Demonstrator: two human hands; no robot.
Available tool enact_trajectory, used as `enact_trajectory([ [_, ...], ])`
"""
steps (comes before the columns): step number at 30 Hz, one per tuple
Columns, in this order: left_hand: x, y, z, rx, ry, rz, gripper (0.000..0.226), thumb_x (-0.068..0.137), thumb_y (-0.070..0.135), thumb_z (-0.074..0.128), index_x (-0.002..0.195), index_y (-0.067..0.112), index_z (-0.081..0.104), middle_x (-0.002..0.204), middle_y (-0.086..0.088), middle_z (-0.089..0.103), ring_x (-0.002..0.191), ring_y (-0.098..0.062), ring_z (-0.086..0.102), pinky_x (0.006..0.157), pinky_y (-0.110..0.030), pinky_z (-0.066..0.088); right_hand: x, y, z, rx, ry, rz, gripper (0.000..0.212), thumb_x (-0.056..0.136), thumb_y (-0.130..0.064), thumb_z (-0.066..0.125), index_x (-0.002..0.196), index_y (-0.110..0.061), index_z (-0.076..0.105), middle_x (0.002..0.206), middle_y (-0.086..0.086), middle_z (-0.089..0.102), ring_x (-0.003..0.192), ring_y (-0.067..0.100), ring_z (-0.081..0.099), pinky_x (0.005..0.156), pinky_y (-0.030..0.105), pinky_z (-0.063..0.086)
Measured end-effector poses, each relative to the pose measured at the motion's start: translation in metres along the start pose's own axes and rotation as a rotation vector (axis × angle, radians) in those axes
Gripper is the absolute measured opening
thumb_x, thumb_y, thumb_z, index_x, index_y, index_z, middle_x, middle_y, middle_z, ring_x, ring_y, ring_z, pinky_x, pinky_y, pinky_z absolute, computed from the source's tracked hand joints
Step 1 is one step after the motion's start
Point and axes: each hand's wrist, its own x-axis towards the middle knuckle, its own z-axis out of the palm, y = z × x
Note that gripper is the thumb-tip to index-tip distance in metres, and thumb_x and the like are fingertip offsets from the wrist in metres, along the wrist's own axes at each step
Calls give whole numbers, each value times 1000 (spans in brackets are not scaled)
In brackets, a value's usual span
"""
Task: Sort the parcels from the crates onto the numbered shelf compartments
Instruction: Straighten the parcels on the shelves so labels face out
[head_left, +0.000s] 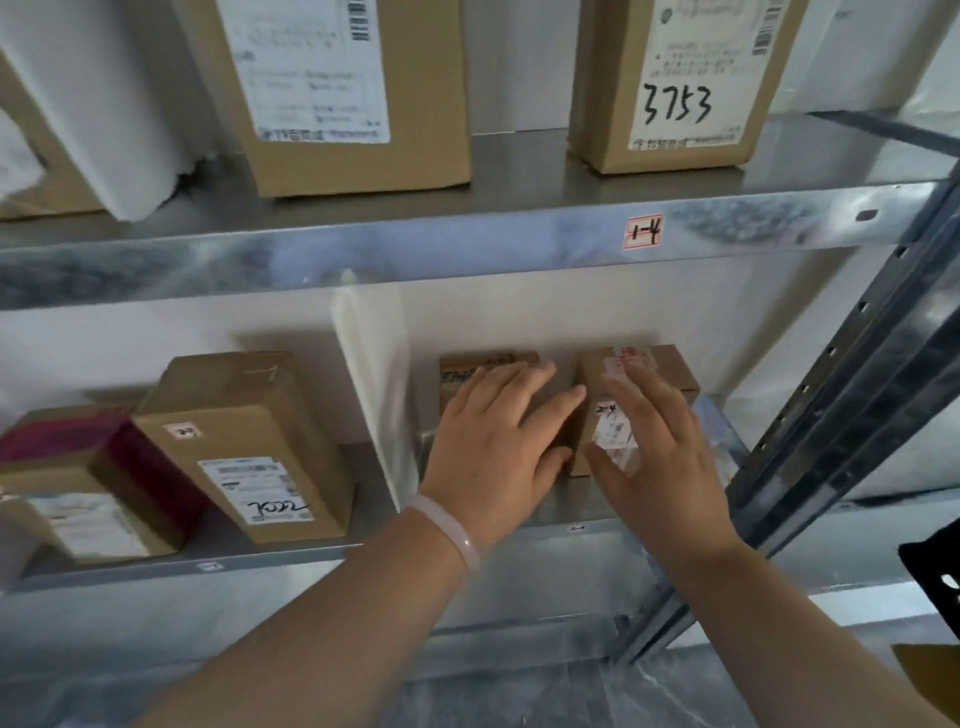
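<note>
Our left hand (498, 441) lies flat, fingers straight, on a small cardboard parcel (483, 364). Our right hand (660, 452), fingers spread and blurred, reaches over the labelled parcel (670, 364) just beside it. Both sit right of the white divider (369, 374) on the lower metal shelf (597, 527). We judge it best to push them squarely back, labels readable. A 1-4 tag (643, 232) marks the shelf above, and a white wall stands behind.

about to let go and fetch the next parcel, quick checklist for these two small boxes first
1. Both the left box and right box sit right of the divider: ok.
2. Side by side, not stacked: ok.
3. The left hand lies flat on left box: ok.
4. Whether right hand touches right box: cannot tell, blurred.
5. Compartment number matches: cannot tell, shelf tag unreadable.
</note>
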Motion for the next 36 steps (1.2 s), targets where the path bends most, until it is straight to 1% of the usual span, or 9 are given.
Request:
enact_trajectory([
  [3, -33, -19, -32, -8, 56, 7, 47, 89, 33, 66, 134, 23, 58, 141, -7, 53, 129, -29, 48, 106, -49, 42, -7, -40, 7, 84, 83, -126, 66, 73, -10, 82, 132, -11, 53, 138, 12, 49, 130, 31, 47, 99, 51, 46],
  [9, -85, -57, -84, -14, 230, 17, 34, 91, 24, 67, 124, 15, 67, 132, -11, 59, 121, -31, 55, 98, -47, 47, 1, -118, 25, 211, 84, -373, 53, 84, -14, 70, 133, -11, 48, 135, 11, 49, 130, 30, 46, 103, 48, 43],
  [16, -127, -129, -112, -37, 220, -188, 37, 89, 29, 65, 125, 19, 66, 135, -6, 58, 121, -28, 56, 99, -48, 46, 1, -197, 56, 214, 66, -513, 46, 90, -18, 65, 133, -14, 48, 139, 11, 48, 133, 26, 43, 110, 39, 37],
  [19, -142, -161, -118, -5, 264, -275, 45, 84, 28, 74, 127, 20, 64, 136, -8, 54, 119, -28, 54, 104, -43, 41, -1, -219, 86, 205, -44, -439, 49, 91, -23, 63, 136, -19, 46, 141, 9, 47, 131, 23, 44, 110, 31, 35],
  [23, -151, -196, -118, -62, 197, -456, 65, 82, 34, 76, 141, 26, 50, 150, -10, 39, 137, -35, 38, 110, -52, 35, 9, -230, 121, 171, -196, -169, 70, 84, -30, 69, 145, -30, 36, 151, 7, 34, 135, 29, 41, 102, 42, 45],
  [26, -155, -215, -112, -177, 91, -582, 80, 83, 34, 76, 151, 37, 33, 161, -6, 22, 147, -30, 20, 114, -43, 22, 28, -235, 137, 141, -313, 13, 85, 85, -32, 69, 148, -48, 14, 160, 0, 13, 141, 26, 29, 102, 43, 42],
  [28, -155, -226, -106, -290, 42, -620, 84, 85, 29, 76, 151, 41, 27, 160, -5, 21, 147, -24, 22, 114, -34, 19, 38, -236, 148, 159, -401, 93, 87, 87, -34, 67, 146, -55, 6, 161, -6, 6, 144, 21, 22, 108, 44, 39],
  [32, -150, -239, -91, -492, 62, -641, 77, 85, 17, 76, 147, 39, 35, 143, 1, 42, 128, -16, 47, 107, -41, 46, 47, -237, 165, 267, -415, 158, 80, 87, -24, 67, 143, -52, 18, 152, -9, 27, 134, 15, 38, 103, 44, 44],
  [36, -140, -245, -78, -492, 87, -588, 73, 85, 15, 75, 145, 33, 38, 143, 1, 43, 128, -15, 46, 105, -42, 48, 52, -230, 172, 310, -364, 176, 76, 86, -17, 67, 142, -47, 25, 149, -9, 30, 129, 14, 41, 101, 42, 46],
])
